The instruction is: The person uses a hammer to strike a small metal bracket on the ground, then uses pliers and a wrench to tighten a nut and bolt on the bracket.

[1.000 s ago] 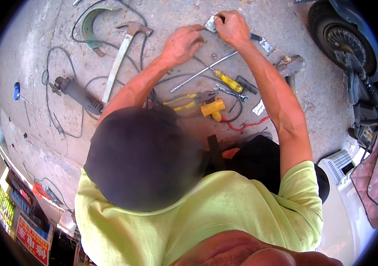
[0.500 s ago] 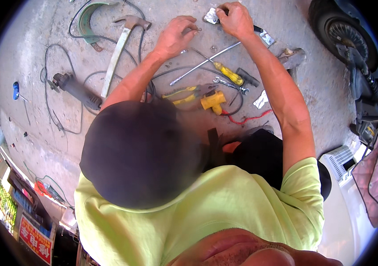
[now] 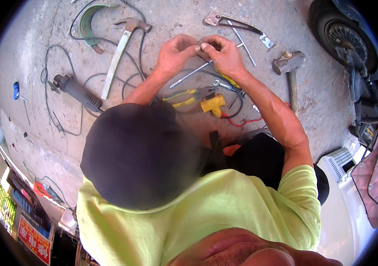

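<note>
A small dark piece (image 3: 203,55) lies between your hands, above the concrete floor (image 3: 175,17); its outline is mostly hidden by the fingers. Your left hand (image 3: 178,52) and right hand (image 3: 221,55) are both pinched nearly closed on it, thumb tips meeting. A metal rod (image 3: 186,77) runs just below them. Beyond the fingertips you have bare floor, bounded on the right by a dark bar with silver ends (image 3: 212,18) and a T-shaped rod (image 3: 247,52). Room to your left ends at a cable and a claw hammer (image 3: 118,62); to your right, at a club hammer (image 3: 287,63). Nearer you, yellow-handled pliers (image 3: 184,103), a wrench (image 3: 225,84) and a yellow T-shaped part (image 3: 213,103) crowd the floor. A dark rounded shape (image 3: 138,155) blocks the view closer in.
</note>
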Demonstrator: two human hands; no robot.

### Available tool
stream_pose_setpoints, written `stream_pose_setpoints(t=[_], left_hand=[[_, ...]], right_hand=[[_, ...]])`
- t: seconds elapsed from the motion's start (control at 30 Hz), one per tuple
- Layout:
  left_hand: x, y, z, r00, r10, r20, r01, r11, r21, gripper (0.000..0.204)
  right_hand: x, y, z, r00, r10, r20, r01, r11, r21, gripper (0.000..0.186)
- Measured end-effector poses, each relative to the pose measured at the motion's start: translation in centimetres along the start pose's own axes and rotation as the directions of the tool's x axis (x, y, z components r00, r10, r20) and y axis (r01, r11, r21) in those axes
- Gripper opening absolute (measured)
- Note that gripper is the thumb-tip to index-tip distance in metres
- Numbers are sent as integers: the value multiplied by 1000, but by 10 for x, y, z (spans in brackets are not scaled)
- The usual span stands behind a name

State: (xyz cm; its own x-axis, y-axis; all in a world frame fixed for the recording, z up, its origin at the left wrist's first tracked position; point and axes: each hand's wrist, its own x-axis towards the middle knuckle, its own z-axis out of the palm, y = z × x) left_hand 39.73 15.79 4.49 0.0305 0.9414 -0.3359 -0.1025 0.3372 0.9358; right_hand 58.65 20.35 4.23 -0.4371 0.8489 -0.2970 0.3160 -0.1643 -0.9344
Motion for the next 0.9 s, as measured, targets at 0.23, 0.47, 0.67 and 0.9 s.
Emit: stream_pose_setpoints(t=[0.23,0.47,0.67,0.9], left_hand=[[-17,-20,-13,994,-37,107,18,984,178,19],[-83,-11,-3,900,-181,398,-156,717,679,31],[-117,-42,-8,859,45,510,-470,464,751,54],[-111,-33,5,903,-119,412,-319,455,831,44]], right_hand=[[-15,12,10,996,37,75,-51,981,189,23],[-5,8,-17,986,153,-61,-136,964,229,27],[-1,-8,-28,991,131,-15,-119,934,336,27],[0,-11,-32,992,122,-25,-106,931,350,28]])
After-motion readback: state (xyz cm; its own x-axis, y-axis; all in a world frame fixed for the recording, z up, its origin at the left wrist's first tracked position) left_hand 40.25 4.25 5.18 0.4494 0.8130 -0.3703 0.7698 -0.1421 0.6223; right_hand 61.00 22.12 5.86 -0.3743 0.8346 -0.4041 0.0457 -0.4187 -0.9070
